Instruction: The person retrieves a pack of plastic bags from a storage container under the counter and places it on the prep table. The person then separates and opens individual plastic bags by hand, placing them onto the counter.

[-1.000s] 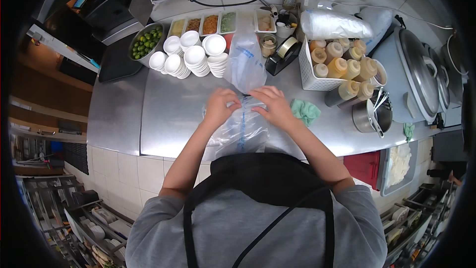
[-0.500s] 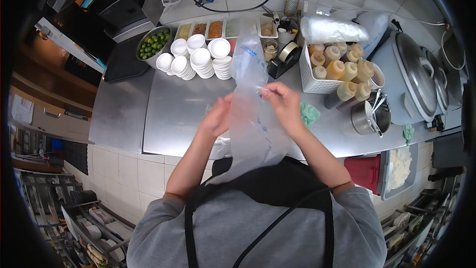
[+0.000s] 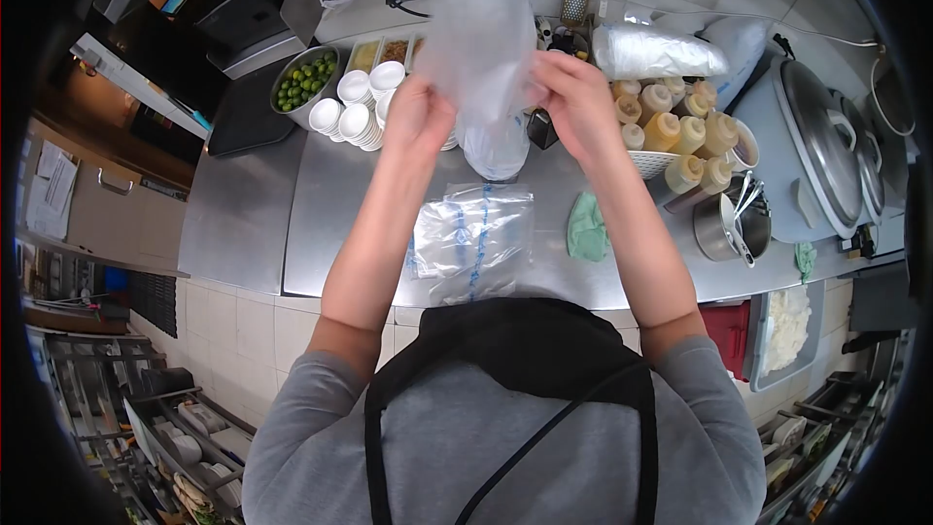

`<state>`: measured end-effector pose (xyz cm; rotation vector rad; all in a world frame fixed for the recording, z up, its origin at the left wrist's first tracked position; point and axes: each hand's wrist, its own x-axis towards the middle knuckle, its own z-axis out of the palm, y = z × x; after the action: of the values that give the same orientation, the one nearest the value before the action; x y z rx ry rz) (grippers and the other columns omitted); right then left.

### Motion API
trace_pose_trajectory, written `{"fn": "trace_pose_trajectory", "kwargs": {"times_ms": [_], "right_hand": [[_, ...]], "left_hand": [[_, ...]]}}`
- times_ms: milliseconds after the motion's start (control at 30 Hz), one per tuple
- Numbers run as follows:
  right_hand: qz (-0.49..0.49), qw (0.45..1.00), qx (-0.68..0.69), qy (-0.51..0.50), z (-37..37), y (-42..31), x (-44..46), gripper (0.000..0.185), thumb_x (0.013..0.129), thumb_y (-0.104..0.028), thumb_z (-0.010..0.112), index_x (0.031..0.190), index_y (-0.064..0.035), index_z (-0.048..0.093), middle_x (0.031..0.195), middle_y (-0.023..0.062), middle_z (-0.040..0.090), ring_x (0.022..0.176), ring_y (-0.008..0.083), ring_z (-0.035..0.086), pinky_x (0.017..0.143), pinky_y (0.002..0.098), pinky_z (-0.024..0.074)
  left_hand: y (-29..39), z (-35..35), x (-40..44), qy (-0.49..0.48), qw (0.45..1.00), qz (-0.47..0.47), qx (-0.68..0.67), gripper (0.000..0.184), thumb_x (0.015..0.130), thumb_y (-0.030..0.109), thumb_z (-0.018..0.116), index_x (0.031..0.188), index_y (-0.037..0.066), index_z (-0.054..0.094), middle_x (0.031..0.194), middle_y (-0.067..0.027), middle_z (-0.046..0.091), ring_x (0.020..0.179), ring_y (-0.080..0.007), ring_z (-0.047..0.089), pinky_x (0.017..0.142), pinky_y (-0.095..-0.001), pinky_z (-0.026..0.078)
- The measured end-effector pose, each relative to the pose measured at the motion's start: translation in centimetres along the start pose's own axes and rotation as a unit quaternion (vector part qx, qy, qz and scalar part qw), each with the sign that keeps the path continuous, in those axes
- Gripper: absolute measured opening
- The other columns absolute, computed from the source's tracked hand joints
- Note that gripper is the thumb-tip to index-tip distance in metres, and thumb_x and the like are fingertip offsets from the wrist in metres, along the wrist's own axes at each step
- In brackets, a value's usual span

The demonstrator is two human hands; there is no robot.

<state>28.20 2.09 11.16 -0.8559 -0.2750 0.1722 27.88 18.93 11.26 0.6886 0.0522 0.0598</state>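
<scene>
A translucent plastic bag with blue print hangs raised above the steel counter, its lower end bulging over the counter. My left hand is closed on the bag's left edge. On the opposite edge, the fingers of my right hand pinch the plastic. The bag is blurred, and what is in it, if anything, cannot be made out. Below it, flat clear plastic bags with blue print lie on the counter. A green cloth rests to their right.
White cup stacks and a bowl of limes stand at the back left. Squeeze bottles fill a white basket at right, beside a metal pot with utensils. A large lidded pot stands far right.
Both hands have moved up and away from my body, lifting the bag. The flat bags on the counter, mostly hidden before, now show.
</scene>
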Motion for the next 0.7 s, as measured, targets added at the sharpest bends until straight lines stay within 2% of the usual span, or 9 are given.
{"fn": "trace_pose_trajectory", "kwargs": {"times_ms": [33, 100, 133, 167, 267, 333, 467, 600, 700], "right_hand": [[-0.008, 0.99, -0.141, 0.0, -0.9, 1.1, 0.8, 0.021, 0.082, -0.011, 0.052, 0.096, 0.0042, 0.055, 0.084, 0.0027, 0.058, 0.068, 0.0098, 0.053, 0.061, 0.0229, 0.0427], [0.032, 0.986, -0.129, 0.101, -2.2, 4.1, 1.7, 0.007, 0.074, 0.001, 0.049, 0.075, 0.0028, 0.055, 0.064, 0.0027, 0.05, 0.057, 0.0094, 0.045, 0.052, 0.0213, 0.0356], [0.037, 0.994, -0.056, 0.084, -3.9, 6.4, 2.0, 0.008, 0.073, 0.003, 0.046, 0.072, 0.0023, 0.053, 0.064, 0.0018, 0.05, 0.055, 0.0089, 0.045, 0.049, 0.0205, 0.0335], [0.08, 0.981, -0.089, 0.151, -5.2, 8.3, 2.2, 0.009, 0.073, 0.003, 0.046, 0.074, 0.0022, 0.055, 0.064, 0.0021, 0.05, 0.054, 0.0091, 0.044, 0.046, 0.0202, 0.0324], [0.125, 0.969, -0.054, 0.208, -9.3, 12.9, 0.7, 0.014, 0.077, 0.001, 0.044, 0.085, 0.0032, 0.056, 0.067, 0.0027, 0.053, 0.054, 0.0089, 0.044, 0.047, 0.0211, 0.0344], [0.158, 0.958, -0.024, 0.238, -10.9, 15.1, -0.4, 0.016, 0.079, 0.0, 0.044, 0.089, 0.0033, 0.056, 0.068, 0.0029, 0.054, 0.054, 0.0087, 0.045, 0.047, 0.0214, 0.035], [0.189, 0.953, -0.001, 0.237, -12.4, 16.0, -0.7, 0.018, 0.081, -0.002, 0.043, 0.093, 0.0033, 0.054, 0.073, 0.005, 0.056, 0.061, 0.0108, 0.05, 0.053, 0.0218, 0.0407], [0.177, 0.945, 0.091, 0.26, -12.1, 14.9, -1.9, 0.017, 0.08, -0.001, 0.045, 0.094, 0.0006, 0.054, 0.075, 0.006, 0.056, 0.065, 0.0136, 0.053, 0.06, 0.0235, 0.0428], [0.183, 0.95, 0.048, 0.25, -11.8, 14.2, -3.8, 0.017, 0.078, -0.003, 0.05, 0.095, -0.0008, 0.055, 0.078, 0.0057, 0.056, 0.072, 0.0137, 0.053, 0.064, 0.0252, 0.0425]], "left_hand": [[-0.9, -1.2, 1.3, 0.0, 1.0, -0.001, 0.0, 0.01, 0.082, 0.006, 0.046, 0.079, 0.001, 0.053, 0.078, -0.0068, 0.058, 0.074, -0.0147, 0.057, 0.071, -0.0255, 0.046], [-4.2, -5.5, 3.9, 0.048, 0.997, -0.04, 0.053, 0.008, 0.079, 0.002, 0.047, 0.074, 0.0, 0.052, 0.065, -0.0044, 0.054, 0.059, -0.0123, 0.052, 0.053, -0.0209, 0.042], [-5.8, -7.9, 4.6, 0.05, 0.995, -0.043, 0.075, 0.008, 0.078, 0.001, 0.046, 0.072, 0.0, 0.052, 0.063, -0.0038, 0.052, 0.056, -0.012, 0.05, 0.05, -0.0214, 0.04], [-7.5, -10.3, 5.0, 0.053, 0.993, -0.047, 0.097, 0.009, 0.077, 0.0, 0.045, 0.071, 0.0, 0.052, 0.062, -0.0031, 0.05, 0.052, -0.0116, 0.047, 0.046, -0.0218, 0.038], [-11.8, -14.8, 4.3, 0.1, 0.987, -0.049, 0.113, 0.011, 0.077, -0.001, 0.042, 0.074, -0.001, 0.053, 0.066, -0.0046, 0.053, 0.057, -0.0125, 0.051, 0.049, -0.0236, 0.041], [-13.9, -16.2, 3.5, 0.212, 0.969, -0.086, 0.088, 0.014, 0.077, -0.001, 0.041, 0.079, -0.003, 0.054, 0.072, -0.0074, 0.056, 0.061, -0.0148, 0.054, 0.054, -0.0252, 0.044], [-14.0, -16.3, 2.4, 0.215, 0.967, -0.128, 0.055, 0.017, 0.078, -0.001, 0.04, 0.086, -0.004, 0.054, 0.078, -0.0097, 0.057, 0.068, -0.0167, 0.056, 0.062, -0.0256, 0.045], [-11.4, -15.2, 0.0, 0.131, 0.984, -0.116, -0.012, 0.018, 0.077, -0.002, 0.043, 0.093, -0.004, 0.05, 0.088, -0.0097, 0.055, 0.078, -0.0166, 0.054, 0.068, -0.0258, 0.044], [-11.2, -16.5, -0.8, 0.098, 0.988, -0.116, 0.027, 0.024, 0.074, -0.004, 0.047, 0.098, -0.003, 0.047, 0.093, -0.0104, 0.053, 0.08, -0.0166, 0.053, 0.069, -0.027, 0.044]]}}
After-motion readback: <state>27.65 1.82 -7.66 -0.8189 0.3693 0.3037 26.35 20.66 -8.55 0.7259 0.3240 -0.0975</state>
